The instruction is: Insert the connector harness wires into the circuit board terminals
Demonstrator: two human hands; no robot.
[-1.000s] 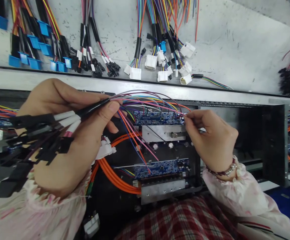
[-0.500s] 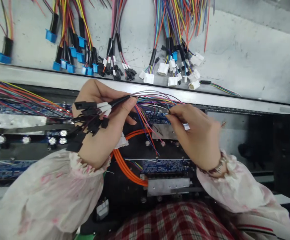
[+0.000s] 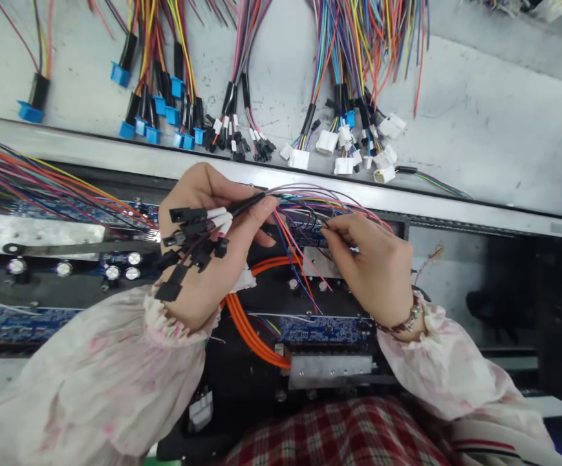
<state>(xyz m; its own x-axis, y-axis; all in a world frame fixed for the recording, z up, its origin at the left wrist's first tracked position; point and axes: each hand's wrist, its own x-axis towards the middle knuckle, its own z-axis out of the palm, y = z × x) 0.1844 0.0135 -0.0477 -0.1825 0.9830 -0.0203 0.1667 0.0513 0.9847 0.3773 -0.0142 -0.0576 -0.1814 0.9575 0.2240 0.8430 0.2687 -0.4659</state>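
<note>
My left hand is closed on a wiring harness, pinching its black sleeve between thumb and fingers. Several small black connectors with white labels hang over the palm toward the wrist. From the sleeve, coloured wires run right toward my right hand. Thumb and forefinger of that hand pinch a thin dark wire. A few loose red, blue and pink wires droop between the hands. Below them lies a blue circuit board beside a metal bar.
Along the back shelf lie bundles with blue connectors, black connectors and white connectors. A metal rail edges the shelf. Thick orange cables curve over the black panel. More coloured wires stretch across the left side.
The view has shifted slightly, so the shelf items appear farther right. My left hand keeps its hold on the harness. My right hand still pinches a wire, its wrist slightly turned.
</note>
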